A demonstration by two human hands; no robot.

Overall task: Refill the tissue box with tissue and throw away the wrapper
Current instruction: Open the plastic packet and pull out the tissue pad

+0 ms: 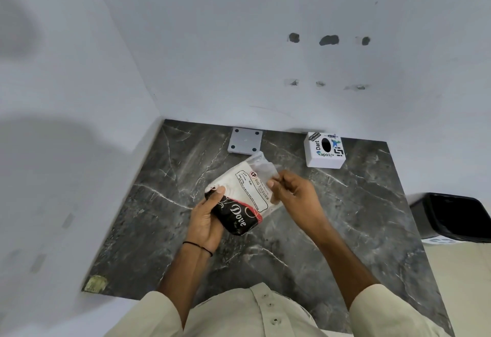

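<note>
Hands (210, 217) round tissue pack (240, 198), bin (451, 217) aside

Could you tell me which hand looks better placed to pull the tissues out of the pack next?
Probably the right hand: its fingers already pinch the clear open end of the tissue pack, while the left hand grips the dark lower end, steadying it above the marble counter.

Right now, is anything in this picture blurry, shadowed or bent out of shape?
Head view: soft grey shadows smear the left wall; wide-angle lens splays the marble counter edges outward; the tissue pack label and tissue box stickers read sharp; mild sheen on the clear wrapper end; no harsh glare.
</note>
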